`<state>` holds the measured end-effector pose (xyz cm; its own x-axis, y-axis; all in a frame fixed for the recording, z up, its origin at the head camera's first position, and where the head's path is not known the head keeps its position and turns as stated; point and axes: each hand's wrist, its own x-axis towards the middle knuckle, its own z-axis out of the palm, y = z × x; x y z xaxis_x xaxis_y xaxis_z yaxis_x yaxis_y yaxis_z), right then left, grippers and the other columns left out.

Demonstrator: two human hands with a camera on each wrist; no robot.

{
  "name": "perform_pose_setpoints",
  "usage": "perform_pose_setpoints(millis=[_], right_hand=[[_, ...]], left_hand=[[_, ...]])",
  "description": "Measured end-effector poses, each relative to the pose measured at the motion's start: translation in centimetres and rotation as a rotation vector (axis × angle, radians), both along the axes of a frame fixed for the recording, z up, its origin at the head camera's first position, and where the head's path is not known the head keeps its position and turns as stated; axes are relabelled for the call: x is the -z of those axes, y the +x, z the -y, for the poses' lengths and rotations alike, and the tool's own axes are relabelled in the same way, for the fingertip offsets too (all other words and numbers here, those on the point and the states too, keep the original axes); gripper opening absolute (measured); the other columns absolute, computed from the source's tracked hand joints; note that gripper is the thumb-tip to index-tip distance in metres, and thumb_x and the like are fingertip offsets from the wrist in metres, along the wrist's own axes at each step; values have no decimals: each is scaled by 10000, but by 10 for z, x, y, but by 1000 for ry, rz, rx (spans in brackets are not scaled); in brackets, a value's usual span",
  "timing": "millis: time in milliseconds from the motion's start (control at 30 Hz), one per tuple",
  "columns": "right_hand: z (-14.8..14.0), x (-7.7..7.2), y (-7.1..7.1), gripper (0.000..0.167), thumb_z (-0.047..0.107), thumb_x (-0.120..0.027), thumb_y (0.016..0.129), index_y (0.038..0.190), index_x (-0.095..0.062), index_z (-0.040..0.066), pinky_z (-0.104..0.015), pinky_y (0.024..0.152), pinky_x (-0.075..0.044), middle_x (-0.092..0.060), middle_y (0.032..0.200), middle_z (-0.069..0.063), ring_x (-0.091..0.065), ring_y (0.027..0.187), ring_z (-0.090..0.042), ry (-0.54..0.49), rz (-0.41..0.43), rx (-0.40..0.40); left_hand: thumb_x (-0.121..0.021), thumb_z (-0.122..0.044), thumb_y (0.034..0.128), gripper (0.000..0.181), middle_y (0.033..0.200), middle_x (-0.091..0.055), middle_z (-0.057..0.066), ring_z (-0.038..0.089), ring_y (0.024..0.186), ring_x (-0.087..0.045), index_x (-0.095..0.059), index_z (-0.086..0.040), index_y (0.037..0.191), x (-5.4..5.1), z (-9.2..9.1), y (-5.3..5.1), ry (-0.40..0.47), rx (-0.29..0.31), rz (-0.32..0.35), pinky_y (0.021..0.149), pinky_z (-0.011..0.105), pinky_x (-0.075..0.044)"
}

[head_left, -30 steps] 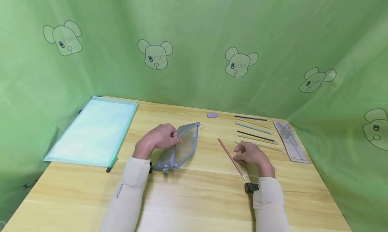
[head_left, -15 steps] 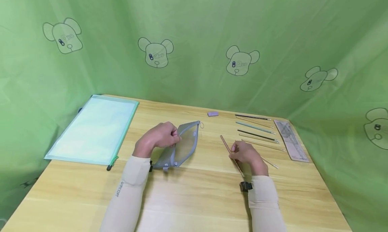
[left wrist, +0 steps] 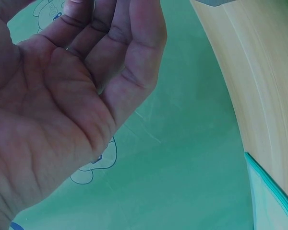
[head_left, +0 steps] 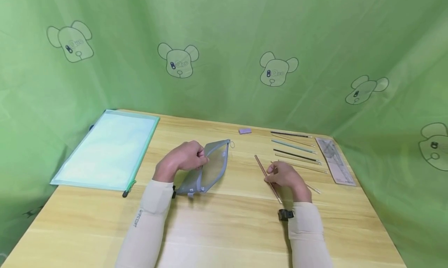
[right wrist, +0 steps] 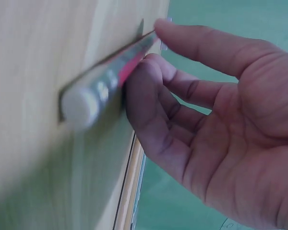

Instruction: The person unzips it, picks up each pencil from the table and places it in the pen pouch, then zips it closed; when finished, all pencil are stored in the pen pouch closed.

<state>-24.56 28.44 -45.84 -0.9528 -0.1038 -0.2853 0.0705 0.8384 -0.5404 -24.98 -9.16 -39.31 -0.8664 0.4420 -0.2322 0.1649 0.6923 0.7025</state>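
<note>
In the head view my left hand (head_left: pixel 185 157) pinches the upper edge of a grey zip pouch (head_left: pixel 213 170), whose mouth gapes to the right. The left wrist view shows that hand's palm and bent fingers (left wrist: pixel 144 52); what the fingertips hold is cut off at the top. My right hand (head_left: pixel 285 177) has its thumb and fingers on either side of a red pencil (head_left: pixel 260 165), low over the table and slanting toward me. In the right wrist view the pencil's eraser end (right wrist: pixel 81 108) faces the camera, and the curled fingers partly hide its shaft.
Several other pencils (head_left: pixel 294 145) lie at right, one partly under my right hand. A ruler set (head_left: pixel 335 161) is at the far right. A purple eraser (head_left: pixel 245 131) sits near the back edge. At left lies a pale blue zip folder (head_left: pixel 108 151). Green curtains surround the table (head_left: pixel 224 229).
My right hand shifted slightly left onto the red pencil, whose upper end moved a little to the right and up. My left hand and the pouch stayed in place.
</note>
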Motion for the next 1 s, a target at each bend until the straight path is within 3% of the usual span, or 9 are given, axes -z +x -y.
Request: perform_pose_setpoints(millis=[267, 1000], right_hand=[[10, -1, 0, 266, 8, -801, 909, 1103, -620, -10, -314, 687, -505, -629, 921, -101, -595, 782, -206, 20, 31, -1], [12, -3, -1, 261, -10, -798, 900, 1084, -614, 5, -312, 693, -509, -660, 937, -111, -614, 802, -207, 54, 27, -3]], left_hand=[[-651, -216, 1059, 389, 742, -607, -19, 115, 643, -458, -507, -173, 700, 1, 1, -1, 2, -2, -2, 601, 263, -397], [-656, -213, 1055, 395, 726, -605, -24, 112, 630, -455, -510, -172, 691, 0, 1, -1, 5, -2, -9, 592, 258, -388]])
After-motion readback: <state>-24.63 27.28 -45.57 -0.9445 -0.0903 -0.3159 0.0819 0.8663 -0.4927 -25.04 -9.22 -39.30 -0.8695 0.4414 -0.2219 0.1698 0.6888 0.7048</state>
